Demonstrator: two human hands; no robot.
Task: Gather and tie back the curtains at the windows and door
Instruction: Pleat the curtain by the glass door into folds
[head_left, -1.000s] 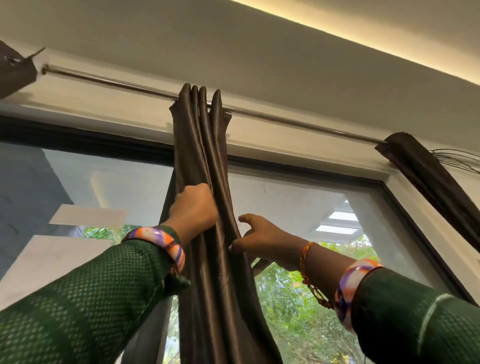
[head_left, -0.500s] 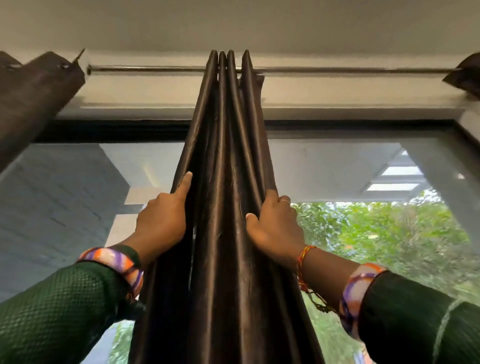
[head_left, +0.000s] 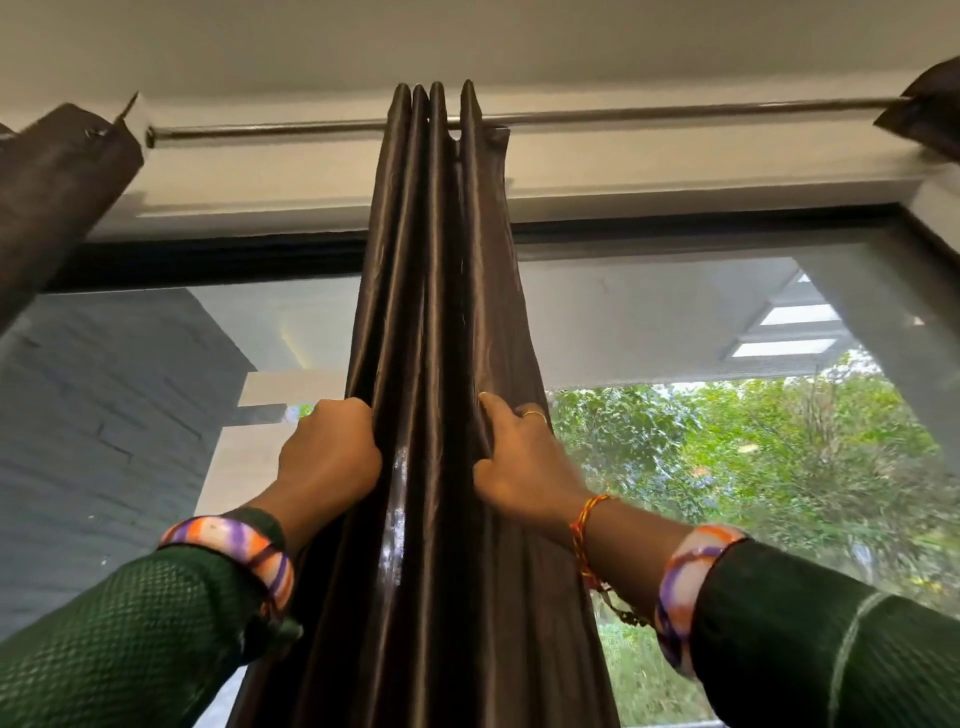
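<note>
Window glass (head_left: 727, 322) is split at centre frame by a bunched brown curtain (head_left: 441, 312), gripped by left hand (head_left: 330, 457) and right hand (head_left: 519, 457); rod (head_left: 675, 111) above.

The left hand (head_left: 328, 451) curled its once-extended fingers into the curtain (head_left: 434, 322) folds. The right hand (head_left: 521, 457) stayed on the right folds, its fingers now gripping deeper.

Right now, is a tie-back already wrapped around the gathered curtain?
No, the gathered curtain shows no band; only the left hand and right hand hold its folds together.

Curtain (head_left: 431, 312) bottom below frame edge
</note>
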